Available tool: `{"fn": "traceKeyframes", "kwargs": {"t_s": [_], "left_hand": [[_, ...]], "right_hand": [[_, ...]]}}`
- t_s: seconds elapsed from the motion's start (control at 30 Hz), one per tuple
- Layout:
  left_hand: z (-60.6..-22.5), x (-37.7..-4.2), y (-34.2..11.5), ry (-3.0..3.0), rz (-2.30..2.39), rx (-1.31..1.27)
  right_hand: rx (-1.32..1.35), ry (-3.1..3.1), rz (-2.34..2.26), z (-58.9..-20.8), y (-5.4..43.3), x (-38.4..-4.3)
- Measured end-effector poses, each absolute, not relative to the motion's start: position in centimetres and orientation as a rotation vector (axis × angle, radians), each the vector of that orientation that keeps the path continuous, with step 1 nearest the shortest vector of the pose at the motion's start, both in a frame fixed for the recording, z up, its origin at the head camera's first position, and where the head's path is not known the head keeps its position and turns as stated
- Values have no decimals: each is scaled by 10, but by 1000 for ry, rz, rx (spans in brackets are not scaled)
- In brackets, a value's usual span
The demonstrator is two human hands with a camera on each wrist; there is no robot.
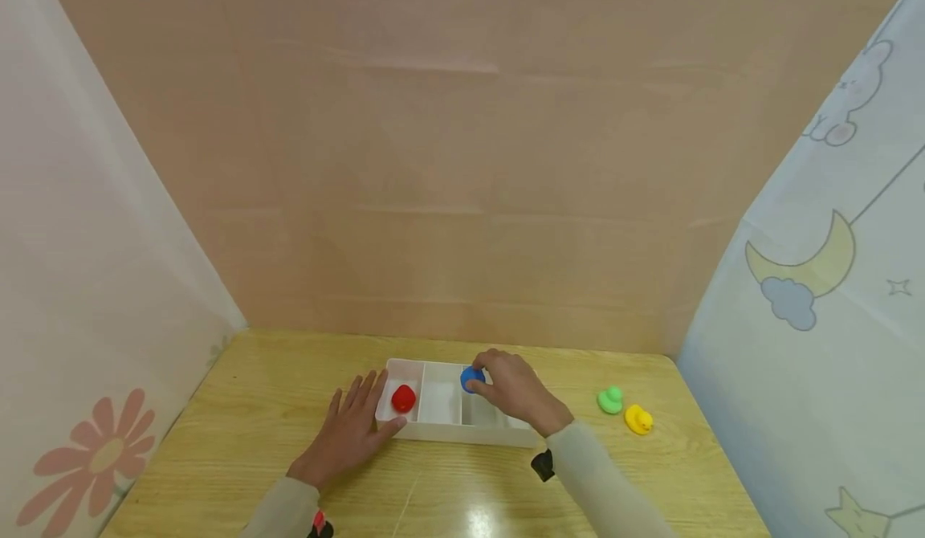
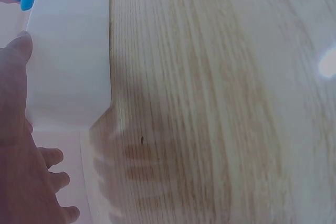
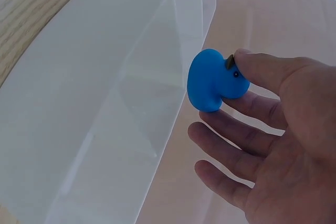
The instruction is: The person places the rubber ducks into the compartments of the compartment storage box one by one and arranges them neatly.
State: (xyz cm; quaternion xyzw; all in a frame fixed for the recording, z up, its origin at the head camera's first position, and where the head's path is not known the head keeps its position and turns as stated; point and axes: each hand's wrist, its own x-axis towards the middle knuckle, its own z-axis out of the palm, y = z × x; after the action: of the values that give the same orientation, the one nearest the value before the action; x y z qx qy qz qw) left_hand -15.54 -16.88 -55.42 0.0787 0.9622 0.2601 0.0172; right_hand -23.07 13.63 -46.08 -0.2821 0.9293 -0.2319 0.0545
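Observation:
A white divided tray (image 1: pixel 441 432) lies on the wooden table. In its left compartment sits a red rubber duck (image 1: pixel 403 398). Against the tray's left end rests my left hand (image 1: pixel 350 434), fingers extended and the thumb by the front wall. My right hand (image 1: pixel 522 393) pinches a blue rubber duck (image 3: pixel 212 82) between thumb and fingers, over the tray near the divider to the right of the middle compartment. The right wrist view shows this duck's eye and beak. Part of the tray's right side is hidden by my right hand.
Right of the tray, a green rubber duck (image 1: pixel 610 400) and a yellow rubber duck (image 1: pixel 639 419) stand close together on the wooden table (image 1: pixel 289 377). A brown sheet (image 1: pixel 462 160) hangs behind the table, with patterned cloths at both sides.

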Motion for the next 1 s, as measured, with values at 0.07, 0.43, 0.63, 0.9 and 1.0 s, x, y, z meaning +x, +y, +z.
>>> {"fn": "traceKeyframes", "kwargs": {"t_s": [0.07, 0.43, 0.63, 0.9, 1.0], "left_hand": [[-554, -155, -169, 2981, 809, 239], [-556, -155, -169, 2977, 815, 239], [-556, -156, -169, 2984, 807, 256], [-555, -155, -169, 2954, 844, 269], [-554, -156, -169, 2953, 843, 268]], "right_hand": [[-871, 2823, -699, -461, 134, -231], [-947, 2832, -679, -463, 125, -232], [-955, 2823, -681, -462, 121, -231], [-968, 2819, -676, -462, 112, -231], [-968, 2819, -674, -462, 109, -232]]}}
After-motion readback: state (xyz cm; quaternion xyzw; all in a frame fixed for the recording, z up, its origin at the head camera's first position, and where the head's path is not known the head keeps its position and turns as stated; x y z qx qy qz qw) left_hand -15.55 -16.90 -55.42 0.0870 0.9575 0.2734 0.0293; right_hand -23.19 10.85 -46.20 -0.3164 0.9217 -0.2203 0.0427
